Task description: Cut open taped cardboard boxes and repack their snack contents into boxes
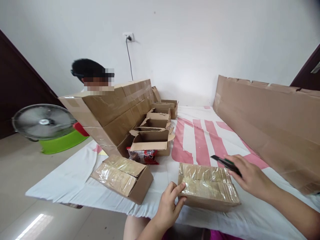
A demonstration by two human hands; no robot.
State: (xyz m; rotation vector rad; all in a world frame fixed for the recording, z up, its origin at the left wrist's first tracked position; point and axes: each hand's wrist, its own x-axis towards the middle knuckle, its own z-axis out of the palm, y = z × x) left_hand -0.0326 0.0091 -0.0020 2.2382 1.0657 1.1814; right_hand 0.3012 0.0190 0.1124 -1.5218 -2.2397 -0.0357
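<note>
Brown rectangular cardboard box between two hands, a slim black utility knife above its far right corner.
The left hand touches the box, thumb and fingers bent around its left end; the right hand grips the knife just beyond the right end, so the box lies to its left. The box sits at the near edge of the pink-patterned white cloth, its long axis and taped top seam running left to right; the knife's tip points left and away.

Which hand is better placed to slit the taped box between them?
Probably the right hand: it holds the cutter near the taped box, while the left hand touches that box's left end.
</note>
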